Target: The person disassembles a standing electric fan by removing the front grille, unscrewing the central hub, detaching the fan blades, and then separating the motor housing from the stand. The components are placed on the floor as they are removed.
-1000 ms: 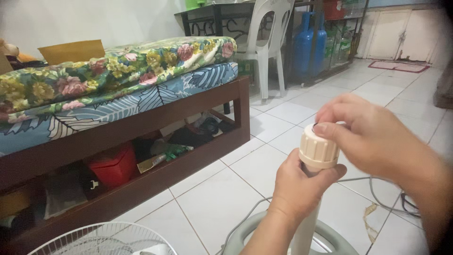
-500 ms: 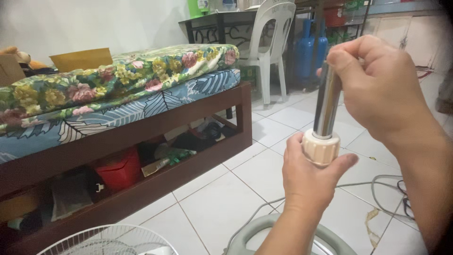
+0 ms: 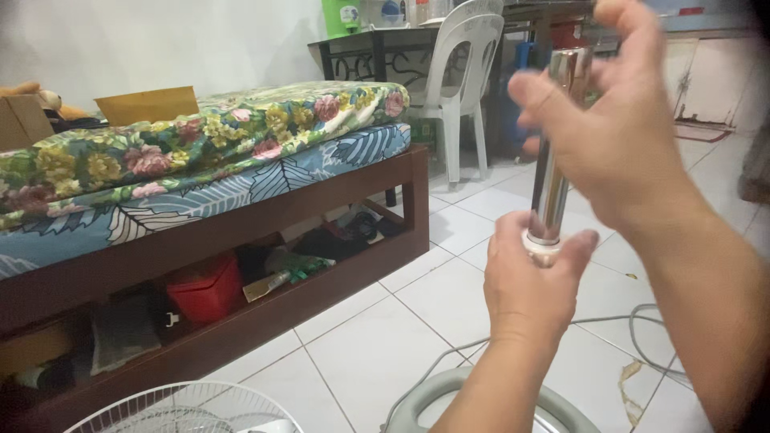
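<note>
Head view: your left hand [image 3: 529,289] is clenched round the collar [image 3: 542,243], and your right hand [image 3: 613,132], at one o'clock, loosely curls on the chrome tube [image 3: 553,172]. Tube looks stiff, slick; grip it low.

White tiled floor [image 3: 361,321] carrying grey round fan base [image 3: 433,401], white wire fan grille [image 3: 176,409], grey cable [image 3: 642,321]; wooden bed [image 3: 241,216] standing on it, floral mattress [image 3: 200,136] on top.
</note>
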